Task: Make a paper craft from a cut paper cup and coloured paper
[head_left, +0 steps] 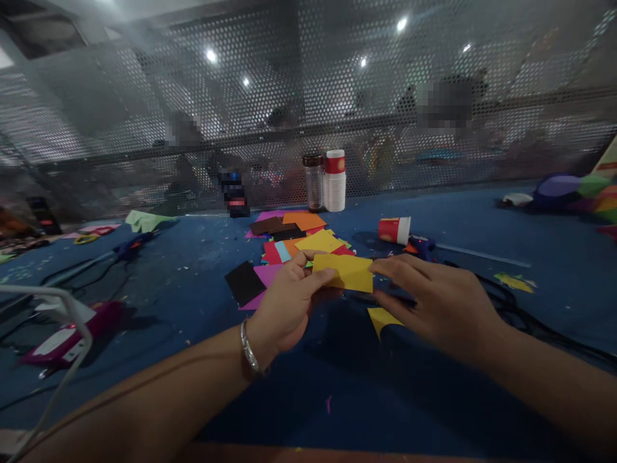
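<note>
My left hand (289, 299) pinches a small yellow sheet of paper (354, 272) by its left end, thumb on top. At the paper's right edge, my right hand (429, 296) has its fingertips on the sheet, with thumb and forefinger on either side of the corner. A yellow scrap with a curved cut edge (382, 319) lies on the table below, partly behind my right hand. Beyond my hands is a pile of coloured paper (301, 222), in orange, red, purple, brown and black. One black sheet (245, 283) lies at its left.
A red-and-white paper cup (394, 230) lies on its side near a blue glue gun (422, 247). A cup stack (335, 183) and a clear bottle (314, 185) stand at the back. On the left are another glue gun (132, 245), cables and a magenta power strip (74, 334).
</note>
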Available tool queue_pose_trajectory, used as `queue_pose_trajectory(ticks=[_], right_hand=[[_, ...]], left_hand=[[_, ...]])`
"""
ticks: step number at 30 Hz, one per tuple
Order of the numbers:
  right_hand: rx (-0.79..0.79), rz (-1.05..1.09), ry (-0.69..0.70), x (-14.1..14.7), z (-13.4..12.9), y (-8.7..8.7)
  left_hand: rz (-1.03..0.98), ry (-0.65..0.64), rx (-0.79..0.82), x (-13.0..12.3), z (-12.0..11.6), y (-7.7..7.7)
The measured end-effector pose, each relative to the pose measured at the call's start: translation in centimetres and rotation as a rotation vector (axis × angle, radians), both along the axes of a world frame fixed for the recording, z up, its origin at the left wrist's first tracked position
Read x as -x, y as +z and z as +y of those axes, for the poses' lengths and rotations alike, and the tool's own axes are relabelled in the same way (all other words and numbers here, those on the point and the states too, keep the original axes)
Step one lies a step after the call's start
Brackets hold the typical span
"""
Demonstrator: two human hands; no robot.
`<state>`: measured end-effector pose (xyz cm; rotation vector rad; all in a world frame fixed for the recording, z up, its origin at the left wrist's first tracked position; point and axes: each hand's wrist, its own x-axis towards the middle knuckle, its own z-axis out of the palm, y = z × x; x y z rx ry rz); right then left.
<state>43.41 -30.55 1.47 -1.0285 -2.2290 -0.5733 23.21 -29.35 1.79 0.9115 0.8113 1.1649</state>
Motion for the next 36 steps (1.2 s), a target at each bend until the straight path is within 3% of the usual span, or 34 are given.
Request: queue_pose_trajectory(ticks=[8, 17, 29, 36], right_hand=[[0.253, 0.212, 0.231, -0.34, 0.74, -0.19], [0.447, 0.428, 0.334, 0.03, 0.57, -0.04], [0.369, 0.332, 0.343, -0.01, 0.48, -0.06], [0.257, 0.258, 0.345, 0.16, 0.33, -0.15]], left_hand=[[-0.028, -0.057, 0.032, -0.1, -0.32, -0.18], [0.022, 0.017, -0.001, -0.13, -0.44, 0.03], [-0.026, 0.108, -0.038, -0.13, -0.25, 0.14], [0.081, 0.123, -0.085, 0.25, 0.23, -0.11]])
